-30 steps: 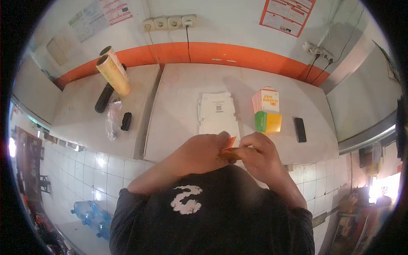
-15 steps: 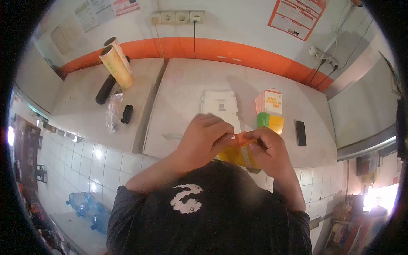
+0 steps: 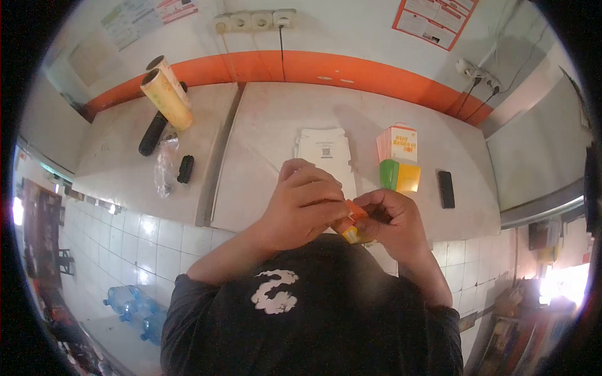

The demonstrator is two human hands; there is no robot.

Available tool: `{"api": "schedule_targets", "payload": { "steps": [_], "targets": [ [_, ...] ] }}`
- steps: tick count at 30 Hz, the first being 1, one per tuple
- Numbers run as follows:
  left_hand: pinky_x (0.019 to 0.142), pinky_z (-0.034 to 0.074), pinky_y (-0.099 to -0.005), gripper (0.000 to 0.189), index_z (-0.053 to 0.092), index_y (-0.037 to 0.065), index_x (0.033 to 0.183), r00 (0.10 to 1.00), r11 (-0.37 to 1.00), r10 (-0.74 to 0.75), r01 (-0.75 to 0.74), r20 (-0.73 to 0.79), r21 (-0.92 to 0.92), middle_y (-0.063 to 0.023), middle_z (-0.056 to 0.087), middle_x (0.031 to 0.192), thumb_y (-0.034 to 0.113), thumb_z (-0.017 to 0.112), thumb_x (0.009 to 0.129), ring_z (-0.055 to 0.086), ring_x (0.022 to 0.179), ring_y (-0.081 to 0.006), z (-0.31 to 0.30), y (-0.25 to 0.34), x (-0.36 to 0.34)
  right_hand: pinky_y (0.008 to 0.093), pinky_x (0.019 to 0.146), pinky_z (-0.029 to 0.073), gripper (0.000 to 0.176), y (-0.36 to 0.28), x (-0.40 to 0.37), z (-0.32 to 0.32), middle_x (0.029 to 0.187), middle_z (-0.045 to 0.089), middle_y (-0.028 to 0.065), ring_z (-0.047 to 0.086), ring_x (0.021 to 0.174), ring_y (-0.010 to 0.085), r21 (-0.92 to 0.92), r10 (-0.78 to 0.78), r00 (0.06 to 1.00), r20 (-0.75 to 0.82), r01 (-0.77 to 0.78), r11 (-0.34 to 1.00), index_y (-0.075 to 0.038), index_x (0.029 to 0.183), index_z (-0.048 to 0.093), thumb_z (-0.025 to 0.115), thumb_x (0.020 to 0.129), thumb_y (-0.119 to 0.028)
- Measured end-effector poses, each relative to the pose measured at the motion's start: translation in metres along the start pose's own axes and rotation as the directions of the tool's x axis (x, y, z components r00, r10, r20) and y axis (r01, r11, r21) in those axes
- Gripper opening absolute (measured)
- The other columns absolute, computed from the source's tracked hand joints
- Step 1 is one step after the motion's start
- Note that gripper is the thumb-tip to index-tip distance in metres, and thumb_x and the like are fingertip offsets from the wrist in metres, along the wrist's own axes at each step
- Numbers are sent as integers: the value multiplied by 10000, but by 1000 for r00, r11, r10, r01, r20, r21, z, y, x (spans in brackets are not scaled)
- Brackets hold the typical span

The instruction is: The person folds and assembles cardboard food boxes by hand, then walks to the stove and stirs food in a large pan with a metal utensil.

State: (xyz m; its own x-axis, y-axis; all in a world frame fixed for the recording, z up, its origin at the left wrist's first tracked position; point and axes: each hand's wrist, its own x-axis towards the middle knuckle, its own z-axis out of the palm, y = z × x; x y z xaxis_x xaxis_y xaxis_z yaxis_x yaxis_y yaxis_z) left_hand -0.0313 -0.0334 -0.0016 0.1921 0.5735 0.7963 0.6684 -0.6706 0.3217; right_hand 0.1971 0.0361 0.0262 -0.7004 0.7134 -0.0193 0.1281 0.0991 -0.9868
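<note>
Close to my body, a small orange and yellow paper box [image 3: 357, 211] is held between my two hands. My left hand [image 3: 305, 203] is closed over its left side, the fingers bent and covering much of it. On the other side, my right hand [image 3: 395, 220] pinches the box between thumb and fingers. Just beyond my hands lies a stack of flat white cartons [image 3: 325, 150] with a printed square code. To the right of that stack are a green and yellow box [image 3: 399, 176] and a group of white and orange printed boxes [image 3: 399, 143].
A black phone [image 3: 446, 189] lies at the right of the white table [image 3: 282, 113]. On the left table stand two film rolls [image 3: 167, 99], near a black cylinder [image 3: 153, 133], crumpled clear plastic [image 3: 166, 164] and a small black object [image 3: 185, 169]. Blue water bottles [image 3: 135, 307] lie below left.
The box has turned in my hands and less of its yellow side shows. My left fingers have spread further over it. The view has shifted slightly.
</note>
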Motion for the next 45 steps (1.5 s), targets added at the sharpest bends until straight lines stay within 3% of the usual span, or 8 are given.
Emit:
{"api": "schedule_targets", "payload": {
  "steps": [8, 11, 16, 22, 27, 30, 35, 45],
  "targets": [
    [854, 489, -419, 226, 739, 159, 979, 976, 996, -86, 81, 201, 36, 42, 693, 944, 142, 852, 784, 686, 990, -193, -8, 9, 6, 334, 796, 572, 202, -2, 2, -6, 952, 763, 98, 719, 853, 188, -184, -91, 993, 78, 104, 977, -49, 1092, 790, 805, 897, -101],
    [822, 537, -388, 282, 672, 102, 1173, 743, 717, -501, 644, 444, -268, -43, 695, 1004, 63, 769, 911, 678, 967, -225, -2, 16, 5, 373, 824, 569, 333, -12, 3, -14, 954, 753, 107, 719, 862, 261, -395, -151, 964, 218, 229, 890, -67, 1169, 768, 835, 850, -134],
    [876, 563, -342, 313, 563, 43, 1334, 632, 406, -589, 770, 504, -492, -86, 664, 1137, -27, 563, 1028, 671, 999, -218, -2, 15, 4, 413, 961, 539, 681, 13, 0, -28, 1177, 720, 137, 693, 1106, 311, -633, -336, 941, -33, 241, 736, -54, 1388, 617, 897, 794, -234],
    [1101, 423, -298, 398, 550, 41, 1398, 781, 125, -585, 354, 219, -927, -76, 609, 1271, -70, 365, 1064, 573, 1177, -146, 13, -1, -23, 435, 1156, 440, 798, 55, 2, -40, 1474, 550, 138, 572, 1348, 272, 72, -278, 951, -137, 290, 954, -10, 1489, 471, 892, 823, -131],
    [1144, 427, -393, 474, 551, 54, 1393, 847, 711, -529, 477, 55, -516, -136, 605, 1388, -19, 574, 925, 568, 1327, -233, -7, 1, -9, 419, 1060, 506, 548, 43, -5, -38, 1291, 667, 143, 650, 1211, 273, 90, -198, 980, -33, 200, 976, -5, 1404, 523, 777, 925, -87],
    [1176, 427, -465, 491, 592, 103, 1362, 943, 965, -230, 254, 239, -73, -167, 581, 1473, 74, 692, 882, 560, 1383, -322, -34, 16, 20, 426, 985, 540, 453, -3, -8, -41, 1185, 694, 197, 701, 1089, 339, -442, -51, 989, 140, 109, 890, 3, 1347, 567, 741, 950, -130],
    [966, 552, -491, 321, 723, 162, 1246, 741, 970, -239, 215, 628, 115, -105, 706, 1142, 179, 727, 925, 695, 1064, -341, -31, 17, 26, 474, 876, 552, 215, -1, -4, -35, 1047, 698, 200, 681, 1002, 438, -567, -103, 974, 201, 202, 799, -20, 1150, 648, 663, 973, -141],
    [801, 580, -446, 372, 687, 59, 1302, 765, 889, -414, 455, 493, 41, -159, 686, 976, 125, 698, 936, 697, 880, -371, -23, 29, 17, 455, 776, 545, 163, 12, -4, -12, 962, 689, 157, 665, 871, 378, -620, -538, 840, -77, 381, 685, -40, 1011, 686, 725, 862, 12]
  ]
}}
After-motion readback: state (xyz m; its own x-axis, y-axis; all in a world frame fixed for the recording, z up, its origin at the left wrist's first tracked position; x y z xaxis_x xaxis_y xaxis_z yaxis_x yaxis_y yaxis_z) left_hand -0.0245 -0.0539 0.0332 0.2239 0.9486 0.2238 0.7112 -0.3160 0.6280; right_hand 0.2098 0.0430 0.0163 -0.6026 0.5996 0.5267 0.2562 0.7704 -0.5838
